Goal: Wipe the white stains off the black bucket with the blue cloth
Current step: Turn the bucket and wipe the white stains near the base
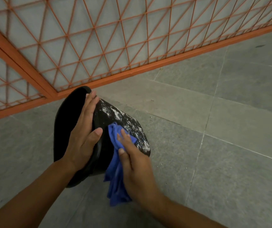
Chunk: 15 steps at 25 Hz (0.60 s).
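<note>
Head view: left hand [82,137] lies flat, fingers straight, on the tipped black bucket [102,116]. Right hand [135,168] holds the blue cloth [115,162] against the white stains [123,119].

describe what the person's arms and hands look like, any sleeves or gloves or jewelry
Both forearms are bare as far as the frame shows, with no sleeve in view. The left hand and right hand wear no gloves, and no rings, watch or bracelet show on either. The fingernails are short and plain.
</note>
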Available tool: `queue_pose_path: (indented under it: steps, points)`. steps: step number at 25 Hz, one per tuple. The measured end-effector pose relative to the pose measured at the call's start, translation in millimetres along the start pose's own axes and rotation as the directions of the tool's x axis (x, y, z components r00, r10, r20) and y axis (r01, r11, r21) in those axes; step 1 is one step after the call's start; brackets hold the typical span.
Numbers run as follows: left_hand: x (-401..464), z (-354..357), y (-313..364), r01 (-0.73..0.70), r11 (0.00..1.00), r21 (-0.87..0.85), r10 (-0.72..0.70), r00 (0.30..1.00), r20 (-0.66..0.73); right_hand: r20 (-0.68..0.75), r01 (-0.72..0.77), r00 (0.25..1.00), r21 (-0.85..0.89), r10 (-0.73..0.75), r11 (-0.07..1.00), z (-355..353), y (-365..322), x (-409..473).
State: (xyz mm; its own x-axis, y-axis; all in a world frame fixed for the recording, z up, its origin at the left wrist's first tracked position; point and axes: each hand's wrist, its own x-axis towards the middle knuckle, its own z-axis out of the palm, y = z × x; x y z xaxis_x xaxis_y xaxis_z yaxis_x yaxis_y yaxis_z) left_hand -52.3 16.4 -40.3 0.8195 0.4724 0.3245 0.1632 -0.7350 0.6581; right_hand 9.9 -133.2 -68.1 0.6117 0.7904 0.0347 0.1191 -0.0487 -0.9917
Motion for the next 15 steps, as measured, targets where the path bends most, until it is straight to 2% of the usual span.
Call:
queue_pose_path:
  steps: [3, 5, 9, 13, 15]
  points:
    - [-3, 1, 3, -0.009, 1.000, 0.014, 0.009, 1.000, -0.002, -0.094, -0.129, 0.988, -0.033, 0.126, 0.991, -8, 17, 12]
    - [-3, 2, 5, -0.017, 1.000, 0.016, 0.016, 1.000, 0.011, -0.098, -0.198, 0.976, -0.043, 0.193, 0.979, -7, 19, -1]
    - [-2, 0, 3, -0.020, 1.000, 0.003, 0.020, 1.000, 0.017, -0.019, -0.091, 0.996, -0.023, 0.091, 0.996, -2, 7, -3]
    - [-2, 3, 7, -0.019, 1.000, 0.012, 0.019, 1.000, 0.009, -0.115, -0.217, 0.971, -0.076, 0.208, 0.973, -11, 26, 14]
    - [-1, 4, 8, -0.040, 0.999, 0.015, 0.040, 0.999, 0.022, -0.122, -0.221, 0.970, -0.075, 0.211, 0.972, -9, 20, -2]
